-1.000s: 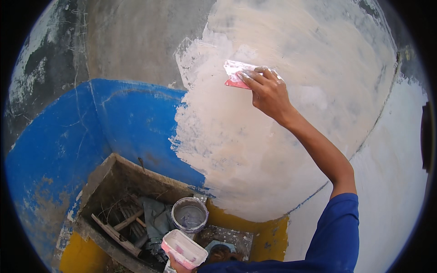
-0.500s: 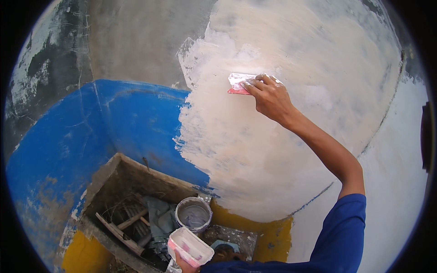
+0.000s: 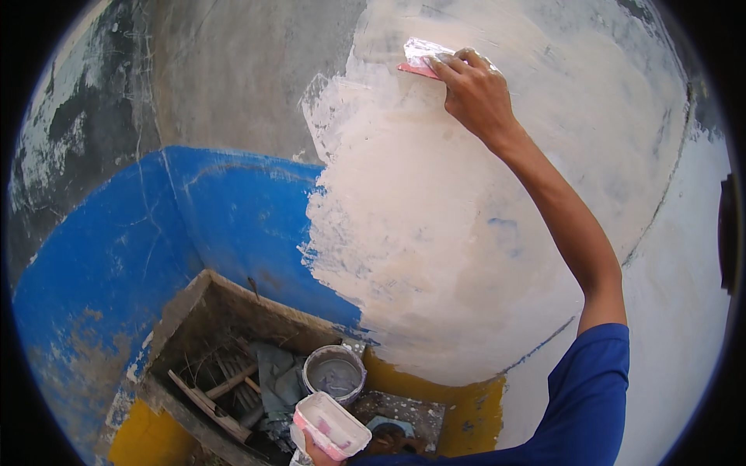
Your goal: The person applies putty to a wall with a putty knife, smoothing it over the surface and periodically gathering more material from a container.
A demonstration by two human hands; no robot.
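My right hand (image 3: 480, 87) is closed round a wide flat putty scraper (image 3: 423, 56), its face smeared white and its edge red. The scraper lies against the upper part of the wall, on the whitish filler coat (image 3: 420, 179). Low in the view, my left hand (image 3: 318, 452) grips a small pink-and-white rectangular tub (image 3: 334, 423), mostly hidden behind it. A little white paste coats the inside of the tub. Just beyond the tub stands a round bucket (image 3: 334, 374) holding grey paste.
A concrete trough (image 3: 175, 326) at lower left holds wooden pieces (image 3: 208, 405) and a grey-green cloth (image 3: 278, 379). Blue paint (image 3: 241, 210) and bare grey plaster (image 3: 249, 78) border the coated area. A yellow band (image 3: 474, 412) runs along the wall's bottom.
My right hand and the scraper have slid upward along the wall. My left hand still holds the tub, which sits slightly lower and farther right in view.
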